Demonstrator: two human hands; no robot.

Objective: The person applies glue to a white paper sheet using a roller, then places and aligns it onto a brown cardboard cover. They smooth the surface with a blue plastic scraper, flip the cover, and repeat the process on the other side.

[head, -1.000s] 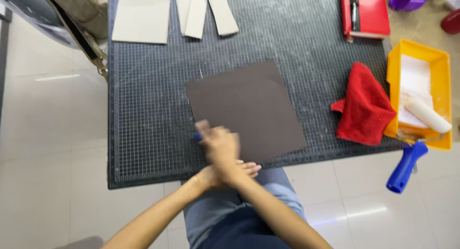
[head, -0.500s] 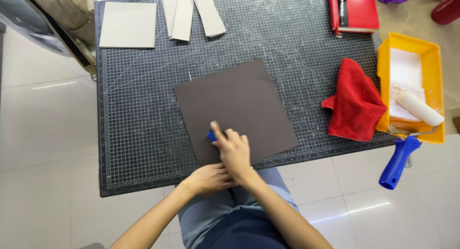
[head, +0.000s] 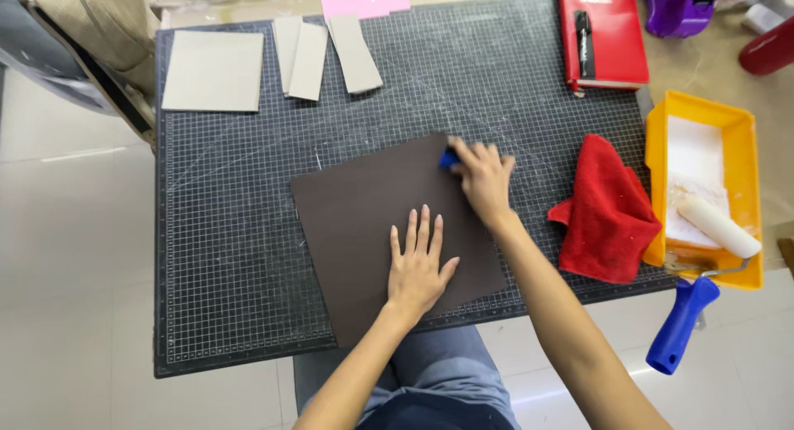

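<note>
Both hands (head: pixel 420 269) on dark sheet (head: pixel 364 223), right near its top edge.

No packages, signs or screens in view. Closest thing to a label: small white printed mark on the cover of the red book (head: pixel 609 35) at the far right of the desk (head: pixel 231 256), near the book's top edge, too small to make out. A black pen (head: pixel 584 43) lies on the same cover, below that mark
</note>
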